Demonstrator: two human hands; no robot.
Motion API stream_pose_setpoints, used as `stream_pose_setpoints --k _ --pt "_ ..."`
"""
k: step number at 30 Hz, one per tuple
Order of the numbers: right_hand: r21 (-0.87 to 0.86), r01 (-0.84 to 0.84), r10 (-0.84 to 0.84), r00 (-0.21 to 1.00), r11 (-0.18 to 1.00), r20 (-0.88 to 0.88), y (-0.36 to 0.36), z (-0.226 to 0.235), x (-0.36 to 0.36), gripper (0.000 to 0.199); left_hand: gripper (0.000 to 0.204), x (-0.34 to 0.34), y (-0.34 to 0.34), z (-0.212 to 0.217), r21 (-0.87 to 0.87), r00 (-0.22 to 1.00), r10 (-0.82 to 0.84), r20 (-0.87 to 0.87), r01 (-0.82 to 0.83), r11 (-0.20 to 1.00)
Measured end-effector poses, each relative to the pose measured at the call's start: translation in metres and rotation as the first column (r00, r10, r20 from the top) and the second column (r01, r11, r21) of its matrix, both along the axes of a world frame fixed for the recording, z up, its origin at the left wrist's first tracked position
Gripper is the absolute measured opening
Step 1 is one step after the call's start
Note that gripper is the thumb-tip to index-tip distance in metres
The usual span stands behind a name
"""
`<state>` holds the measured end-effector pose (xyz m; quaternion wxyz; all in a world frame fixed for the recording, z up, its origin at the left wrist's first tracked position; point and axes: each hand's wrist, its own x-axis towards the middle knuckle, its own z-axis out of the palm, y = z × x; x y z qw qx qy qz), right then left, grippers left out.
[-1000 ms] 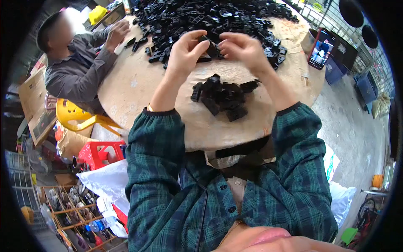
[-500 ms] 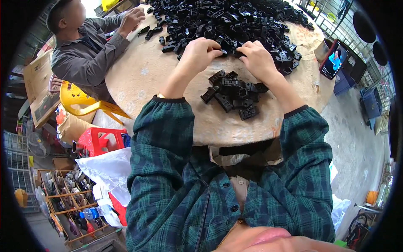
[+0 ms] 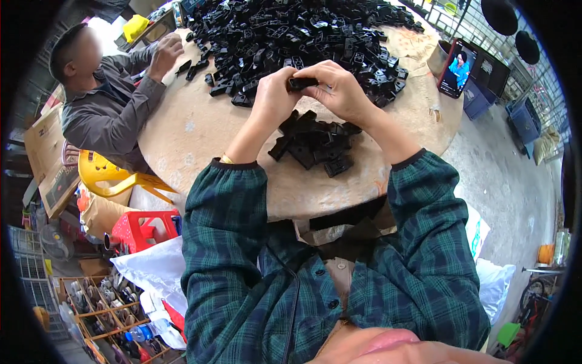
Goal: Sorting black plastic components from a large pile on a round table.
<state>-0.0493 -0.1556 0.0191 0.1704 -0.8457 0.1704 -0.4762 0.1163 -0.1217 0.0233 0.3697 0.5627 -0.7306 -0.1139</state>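
Note:
My left hand (image 3: pixel 276 96) and my right hand (image 3: pixel 341 92) meet above the table, fingers closed on one small black plastic part (image 3: pixel 299 84) between them. It looks like the dark moulded pieces lying around; its details are too small to make out. Just below my hands, near the table's front edge, lies a small heap of black plastic parts (image 3: pixel 315 144). Beyond my fingers spreads a much larger pile of similar black parts (image 3: pixel 291 36).
A round table (image 3: pixel 206 130) with a beige patterned cover bears both piles. To the left sits a co-worker (image 3: pixel 106 103) in a grey jacket, hands at the table's edge. A phone (image 3: pixel 458 70) stands upright at the right. A yellow chair (image 3: pixel 112 176) and a red stool (image 3: pixel 142 230) are at lower left.
My hands, apart at the edge of the large pile before, have come together nearer me, with a black plastic part between them. The view has shifted slightly.

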Motion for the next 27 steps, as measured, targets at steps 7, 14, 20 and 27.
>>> stream_pose_setpoints --k 7,14,20,27 --pt "0.208 0.002 -0.029 0.992 0.978 0.127 -0.001 0.002 -0.003 0.027 0.028 0.008 0.003 0.009 0.218 0.36 0.016 -0.933 0.529 0.82" --pt "0.331 -0.046 -0.038 0.969 0.942 0.243 -0.004 -0.005 -0.002 0.024 0.037 0.004 -0.001 0.002 0.119 0.601 -0.144 -0.786 0.376 0.919" --pt "0.413 -0.002 -0.092 0.974 0.911 0.207 0.001 -0.004 0.001 0.022 0.035 -0.007 0.003 -0.003 0.087 0.471 -0.108 -0.876 0.375 0.923" --pt "0.093 0.209 -0.22 0.967 0.973 0.126 0.008 0.004 0.001 0.024 0.035 -0.017 0.006 -0.005 0.073 0.358 -0.049 -0.933 0.32 0.945"
